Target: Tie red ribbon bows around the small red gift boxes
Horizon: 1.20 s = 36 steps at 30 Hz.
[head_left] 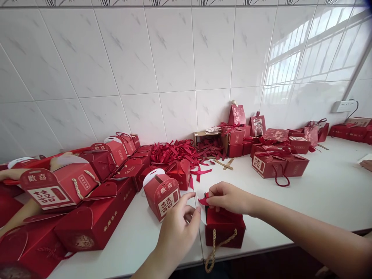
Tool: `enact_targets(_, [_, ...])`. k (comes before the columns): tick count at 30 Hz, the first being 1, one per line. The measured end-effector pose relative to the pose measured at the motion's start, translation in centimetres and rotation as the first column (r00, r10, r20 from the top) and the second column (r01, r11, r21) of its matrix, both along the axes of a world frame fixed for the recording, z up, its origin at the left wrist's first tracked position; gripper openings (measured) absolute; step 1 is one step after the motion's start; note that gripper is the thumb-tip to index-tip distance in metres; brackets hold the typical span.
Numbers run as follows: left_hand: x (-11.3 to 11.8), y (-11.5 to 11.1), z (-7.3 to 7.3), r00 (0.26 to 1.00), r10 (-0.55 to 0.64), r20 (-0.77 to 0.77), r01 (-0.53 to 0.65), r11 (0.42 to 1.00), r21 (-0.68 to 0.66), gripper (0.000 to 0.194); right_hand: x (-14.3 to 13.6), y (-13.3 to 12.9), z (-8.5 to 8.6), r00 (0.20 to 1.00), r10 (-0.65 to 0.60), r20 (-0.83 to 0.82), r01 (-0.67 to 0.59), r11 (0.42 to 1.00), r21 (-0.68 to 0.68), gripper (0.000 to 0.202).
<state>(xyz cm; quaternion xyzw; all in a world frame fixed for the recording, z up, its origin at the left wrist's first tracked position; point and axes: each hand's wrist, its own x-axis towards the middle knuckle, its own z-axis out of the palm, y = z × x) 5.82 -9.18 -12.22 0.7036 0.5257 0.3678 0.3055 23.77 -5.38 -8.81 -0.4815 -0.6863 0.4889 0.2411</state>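
Note:
In front of me, near the table's edge, stands a small red gift box [225, 232] with a twisted gold cord handle [214, 248] hanging over the edge. My right hand [228, 198] is over its top, thumb and fingers pinched on a short piece of red ribbon [203, 201]. Just left of that box is my left hand [181, 221], its thumb and index finger apart and curved, with nothing visible between them. Behind the left hand sits another red gift box [161, 193] with white-panelled characters. The box's far side is partly hidden by my hands.
Many red gift boxes [99, 217] crowd the left, where another person's arm [23, 213] reaches in. A heap of red ribbons [174, 151] lies by the tiled wall, beside an open carton [210, 145]. More tied boxes [280, 164] stand at right; another hand [366, 164] shows at the edge.

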Motion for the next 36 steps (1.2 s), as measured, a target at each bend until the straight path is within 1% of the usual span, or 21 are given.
enact_targets(2, [0.0,0.2,0.1,1.0,0.004,-0.017,-0.004,1.0,0.007,0.039,0.0,0.0,0.0,1.0,-0.006,0.01,0.006,1.0,0.001,0.026])
enact_targets(6, [0.0,0.2,0.2,1.0,0.002,-0.023,-0.002,1.0,0.01,0.037,-0.1,-0.2,0.2,0.999,-0.005,-0.036,0.004,1.0,-0.021,0.026])
enact_targets(11, [0.1,0.1,0.2,1.0,-0.01,-0.024,0.01,1.0,0.024,0.036,-0.5,-0.3,0.1,0.999,0.001,-0.035,-0.001,1.0,0.0,0.025])
enact_targets(13, [0.0,0.4,0.2,1.0,-0.019,0.01,0.019,1.0,0.003,0.035,-0.6,-0.3,-0.1,0.999,0.008,-0.045,-0.007,1.0,0.017,0.024])
enact_targets(18, [0.0,1.8,0.7,0.982,-0.051,0.181,0.073,0.99,-0.119,0.031,-0.7,-0.2,-0.5,0.999,-0.003,-0.054,0.006,0.999,0.042,0.021])
enact_targets(20, [0.1,2.4,1.1,0.981,-0.06,0.185,0.082,0.991,-0.109,0.026,-0.8,-0.1,-0.6,0.999,0.008,-0.041,-0.006,0.998,0.057,0.02])
enact_targets(22, [0.3,2.9,1.2,0.985,-0.079,0.153,0.093,0.992,-0.085,0.022,-0.9,-0.2,-0.5,1.0,0.005,-0.004,-0.005,0.995,0.095,0.02])
enact_targets(24, [0.2,3.2,1.0,0.991,-0.098,0.089,0.103,0.994,-0.047,0.02,-0.9,-0.3,-0.3,0.997,-0.06,0.039,0.052,0.982,0.183,0.02])
enact_targets(25, [0.0,3.2,0.7,0.995,-0.095,0.021,0.096,0.995,-0.025,0.019,-0.7,-0.3,-0.2,0.993,-0.107,0.051,0.091,0.965,0.248,0.021])
enact_targets(26, [-0.4,3.1,0.3,0.993,-0.075,-0.087,0.075,0.997,-0.008,0.018,-0.4,-0.4,0.0,0.986,-0.158,0.056,0.133,0.94,0.314,0.022])
enact_targets(27, [-0.9,3.0,-0.1,0.97,-0.043,-0.237,0.044,0.999,0.0,0.016,0.0,-0.5,0.1,0.978,-0.203,0.058,0.168,0.914,0.369,0.024])
enact_targets(28, [-1.5,2.7,-0.6,0.913,-0.01,-0.408,0.009,1.0,-0.003,0.015,0.6,-0.7,0.2,0.969,-0.239,0.064,0.193,0.892,0.408,0.026])
enact_targets(29, [-2.3,2.4,-1.1,0.818,0.018,-0.576,-0.034,0.999,-0.017,0.016,1.4,-0.8,0.3,0.96,-0.27,0.078,0.211,0.877,0.431,0.029])
enact_targets(30, [-3.1,2.0,-1.5,0.706,0.018,-0.708,-0.075,0.996,-0.049,0.021,2.2,-1.1,0.3,0.951,-0.294,0.101,0.223,0.871,0.437,0.031])
enact_targets(31, [-3.9,1.6,-1.7,0.623,0.007,-0.783,-0.114,0.99,-0.081,0.028,3.1,-1.3,0.2,0.941,-0.314,0.131,0.233,0.874,0.426,0.035])
enact_targets(32, [-4.7,1.3,-1.8,0.565,0.001,-0.825,-0.154,0.983,-0.104,0.035,4.1,-1.6,0.1,0.931,-0.327,0.164,0.24,0.884,0.401,0.039])
enact_targets(33, [-5.3,1.0,-1.8,0.531,-0.002,-0.847,-0.183,0.976,-0.117,0.039,4.9,-1.9,0.0,0.921,-0.335,0.199,0.247,0.897,0.367,0.043])
enact_targets(34, [-5.8,0.8,-1.7,0.522,0.002,-0.853,-0.198,0.973,-0.119,0.04,5.6,-2.1,-0.2,0.913,-0.336,0.23,0.254,0.911,0.324,0.047])
enact_targets(35, [-6.0,0.8,-1.5,0.546,0.012,-0.838,-0.183,0.977,-0.105,0.036,6.2,-2.4,-0.4,0.91,-0.328,0.254,0.258,0.927,0.273,0.049])
enact_targets(36, [-5.9,0.8,-1.3,0.604,0.017,-0.797,-0.137,0.987,-0.082,0.03,6.5,-2.6,-0.6,0.913,-0.309,0.265,0.256,0.942,0.216,0.051])
